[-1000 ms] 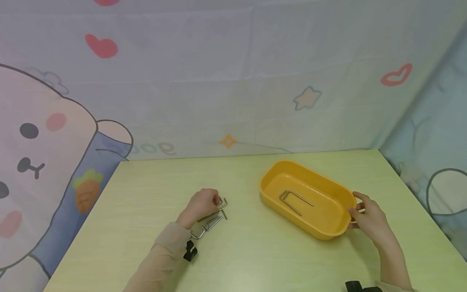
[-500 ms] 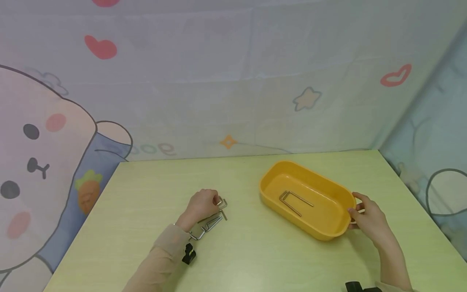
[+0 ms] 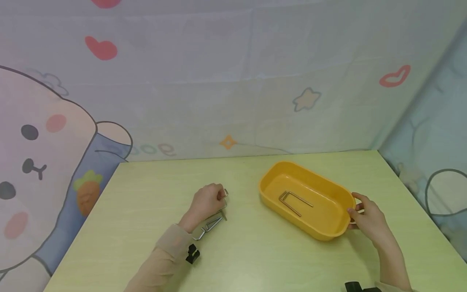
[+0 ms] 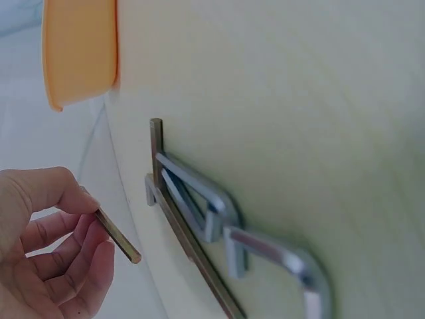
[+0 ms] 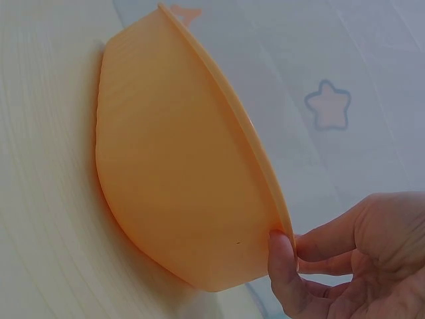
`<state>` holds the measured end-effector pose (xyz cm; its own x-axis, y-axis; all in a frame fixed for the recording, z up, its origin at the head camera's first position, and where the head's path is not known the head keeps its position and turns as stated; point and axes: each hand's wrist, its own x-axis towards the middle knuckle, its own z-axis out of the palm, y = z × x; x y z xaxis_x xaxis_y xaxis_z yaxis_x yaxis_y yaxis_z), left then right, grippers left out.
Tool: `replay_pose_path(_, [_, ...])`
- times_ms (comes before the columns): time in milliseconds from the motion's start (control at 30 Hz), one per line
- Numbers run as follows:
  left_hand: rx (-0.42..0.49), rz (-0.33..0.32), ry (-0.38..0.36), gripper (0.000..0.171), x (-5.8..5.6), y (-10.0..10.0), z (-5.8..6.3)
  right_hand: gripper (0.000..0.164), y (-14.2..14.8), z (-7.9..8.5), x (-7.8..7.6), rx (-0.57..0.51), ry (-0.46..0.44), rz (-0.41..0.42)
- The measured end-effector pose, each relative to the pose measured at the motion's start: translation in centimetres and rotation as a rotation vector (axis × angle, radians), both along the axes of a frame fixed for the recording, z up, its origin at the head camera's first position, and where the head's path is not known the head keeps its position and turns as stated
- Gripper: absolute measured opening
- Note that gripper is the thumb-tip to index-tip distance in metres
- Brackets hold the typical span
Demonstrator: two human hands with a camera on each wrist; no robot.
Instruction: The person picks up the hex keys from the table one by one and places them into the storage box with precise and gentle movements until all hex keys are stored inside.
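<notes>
In the head view my left hand (image 3: pixel 205 203) is just above a small group of hex keys on the table. Its thumb and forefinger pinch a bronze hex key (image 4: pixel 118 236), seen in the left wrist view with one end sticking out below the fingers. Beside it lie silver hex keys (image 4: pixel 196 183) and a longer bronze hex key (image 4: pixel 199 266), overlapping one another. My right hand (image 3: pixel 370 217) grips the right end of a yellow tray (image 3: pixel 324 205), thumb against the outer wall by the rim (image 5: pixel 269 176). Bronze hex keys (image 3: pixel 290 207) lie inside the tray.
The pale green table (image 3: pixel 248 259) ends at a patterned cloth (image 3: pixel 204 93) behind, with another cloth (image 3: pixel 441 121) on the right. A black wrist-camera mount (image 3: pixel 192 254) sits under the left forearm, close to the loose keys.
My left hand has risen slightly away from the group with a bronze hex key between its fingers. The right hand and the tray stay where they were.
</notes>
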<state>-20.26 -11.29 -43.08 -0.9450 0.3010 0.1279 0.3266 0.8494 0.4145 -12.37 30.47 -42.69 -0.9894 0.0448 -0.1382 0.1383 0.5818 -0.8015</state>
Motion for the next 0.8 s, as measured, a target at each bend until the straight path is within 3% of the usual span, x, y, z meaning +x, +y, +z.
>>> replay_pose_path(267, [-0.039,-0.028,0.005,0.015,0.0,1.6,0.8,0.057,0.0,-0.2,-0.1,-0.003,0.001,-0.004])
replay_pose_path(800, [-0.074,-0.140,0.088,0.019,0.4,5.7,3.5,0.056,0.1,-0.2,0.0,-0.004,0.007,0.001])
